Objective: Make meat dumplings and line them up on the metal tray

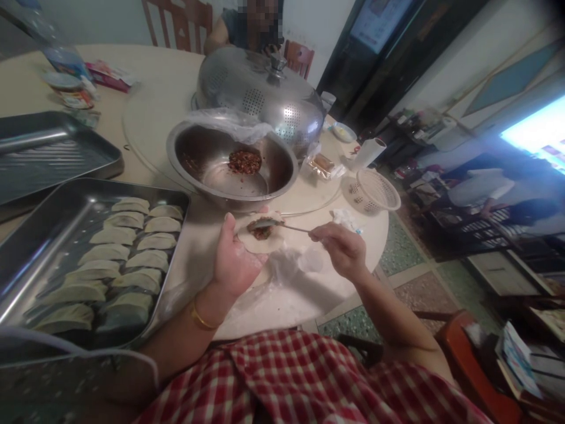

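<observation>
On the fingers of my left hand [238,262] lies a round dumpling wrapper [271,244], the thumb raised beside it. A dark minced filling [261,231] sits in the middle of the wrapper. My right hand [342,247] pinches the handle of a metal spoon [293,228], whose bowl rests on that filling. Just beyond both hands, a steel mixing bowl [207,189] holds a small heap of the same filling and has a clear plastic bag [229,125] over its far rim. Folded dumplings [106,253] lie in two rows in a metal tray [30,259] to my left.
A second tray [57,153] is at the left. Behind the bowl stands a large perforated steel dome lid [265,88]. A white plastic basket [375,191] and crumpled tissue [346,221] are near the table's right edge. A person [227,32] is across the table.
</observation>
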Motion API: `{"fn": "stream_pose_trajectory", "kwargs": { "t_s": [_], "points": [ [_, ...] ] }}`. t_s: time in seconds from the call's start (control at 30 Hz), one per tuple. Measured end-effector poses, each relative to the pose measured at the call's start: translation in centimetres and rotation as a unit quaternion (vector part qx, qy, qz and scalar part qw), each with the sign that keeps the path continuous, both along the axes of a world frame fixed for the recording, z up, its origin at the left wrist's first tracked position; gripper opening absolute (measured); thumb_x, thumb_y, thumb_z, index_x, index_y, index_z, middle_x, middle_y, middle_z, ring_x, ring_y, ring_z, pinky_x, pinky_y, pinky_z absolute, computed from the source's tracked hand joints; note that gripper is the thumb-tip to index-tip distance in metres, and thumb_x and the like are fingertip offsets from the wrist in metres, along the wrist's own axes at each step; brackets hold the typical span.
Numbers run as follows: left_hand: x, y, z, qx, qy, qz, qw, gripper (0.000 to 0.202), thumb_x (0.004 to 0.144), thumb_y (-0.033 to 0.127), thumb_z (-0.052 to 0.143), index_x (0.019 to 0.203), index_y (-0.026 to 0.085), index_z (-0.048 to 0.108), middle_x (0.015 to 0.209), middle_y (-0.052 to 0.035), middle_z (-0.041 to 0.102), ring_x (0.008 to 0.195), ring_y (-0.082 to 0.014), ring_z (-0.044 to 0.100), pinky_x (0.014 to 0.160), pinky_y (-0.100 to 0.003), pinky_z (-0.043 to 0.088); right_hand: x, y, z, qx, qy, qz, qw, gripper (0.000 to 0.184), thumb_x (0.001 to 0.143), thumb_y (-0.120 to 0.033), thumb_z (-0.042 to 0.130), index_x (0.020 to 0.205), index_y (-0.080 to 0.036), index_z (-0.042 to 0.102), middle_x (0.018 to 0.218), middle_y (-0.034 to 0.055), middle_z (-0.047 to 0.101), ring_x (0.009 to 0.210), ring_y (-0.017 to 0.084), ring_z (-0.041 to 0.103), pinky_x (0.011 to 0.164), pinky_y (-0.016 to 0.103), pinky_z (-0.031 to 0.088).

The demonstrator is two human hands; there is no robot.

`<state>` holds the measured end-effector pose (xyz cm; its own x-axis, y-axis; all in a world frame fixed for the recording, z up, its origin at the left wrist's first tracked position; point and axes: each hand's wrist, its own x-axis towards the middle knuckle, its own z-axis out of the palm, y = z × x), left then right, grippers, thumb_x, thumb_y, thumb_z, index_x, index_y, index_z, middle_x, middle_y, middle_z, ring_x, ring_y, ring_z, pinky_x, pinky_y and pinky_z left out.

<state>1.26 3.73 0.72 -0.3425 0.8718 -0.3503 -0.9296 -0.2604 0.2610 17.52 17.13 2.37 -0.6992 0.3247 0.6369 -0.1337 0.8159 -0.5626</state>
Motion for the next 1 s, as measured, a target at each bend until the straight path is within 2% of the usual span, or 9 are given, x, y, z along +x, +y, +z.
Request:
{"fn": "stream_pose_trajectory", "kwargs": {
  "t_s": [0.1,0.27,0.4,0.53,0.77,1.0],
  "points": [
    [-0.1,0.0,-0.1,-0.006,0.001,0.01,1.0,0.063,0.098,0.056,0.031,0.116,0.007,0.066,0.109,-0.0143,0.074,0.115,-0.0255,0.065,0.109,-0.039,0.045,-0.1,0.3,0.0,-0.013,0.007,-0.007,1.0,0.017,0.094,-0.02,0.056,0.097,-0.025,0.071,0.08,0.0029,0.076,0.071,0.015,0.071,0.062,0.028,0.059],
    [-0.3,-0.1,-0.5,0.013,0.009,-0.014,1.0,0.064,0.098,0.058,0.03,0.122,0.009,0.065,0.115,-0.0134,0.072,0.114,-0.0264,0.065,0.103,-0.041,0.048,0.1,1.0,0.3,0.142,0.006,0.066,0.988,0.027,0.092,-0.011,0.052,0.106,-0.025,0.07,0.088,0.0059,0.078,0.079,0.018,0.074,0.065,0.032,0.06],
    [-0.3,-0.1,-0.6,0.014,0.005,-0.021,1.0,0.063,0.097,0.058,0.033,0.125,0.009,0.062,0.115,-0.0149,0.072,0.115,-0.0266,0.065,0.101,-0.04,0.049,0.7,1.4,0.5,0.199,0.009,0.082,0.977,0.03,0.091,-0.008,0.052,0.111,-0.024,0.068,0.089,0.0067,0.078,0.08,0.018,0.074,0.064,0.031,0.06],
    [-0.2,0.0,-0.4,0.0,0.006,-0.009,1.0,0.064,0.097,0.058,0.033,0.123,0.009,0.063,0.111,-0.0147,0.073,0.113,-0.0257,0.065,0.103,-0.04,0.048,1.2,1.0,0.1,0.186,0.027,0.049,0.981,0.029,0.091,-0.009,0.052,0.109,-0.025,0.068,0.088,0.0059,0.077,0.077,0.017,0.073,0.062,0.031,0.06],
    [-0.1,0.1,0.0,-0.012,-0.006,0.017,1.0,0.063,0.099,0.055,0.03,0.118,0.005,0.065,0.109,-0.0158,0.074,0.118,-0.0241,0.063,0.109,-0.036,0.045,0.8,-0.2,-0.4,0.103,0.032,-0.05,0.993,0.022,0.093,-0.013,0.052,0.099,-0.024,0.069,0.079,0.0043,0.075,0.07,0.017,0.071,0.057,0.029,0.057],
    [-0.2,0.1,-0.4,0.002,0.006,0.018,1.0,0.062,0.097,0.055,0.033,0.111,0.007,0.069,0.112,-0.0156,0.073,0.121,-0.0251,0.062,0.11,-0.036,0.044,0.7,-0.7,-0.4,0.125,-0.008,-0.029,0.992,0.025,0.091,-0.009,0.052,0.104,-0.025,0.067,0.081,0.0038,0.076,0.071,0.017,0.071,0.061,0.03,0.058]
  ]
}}
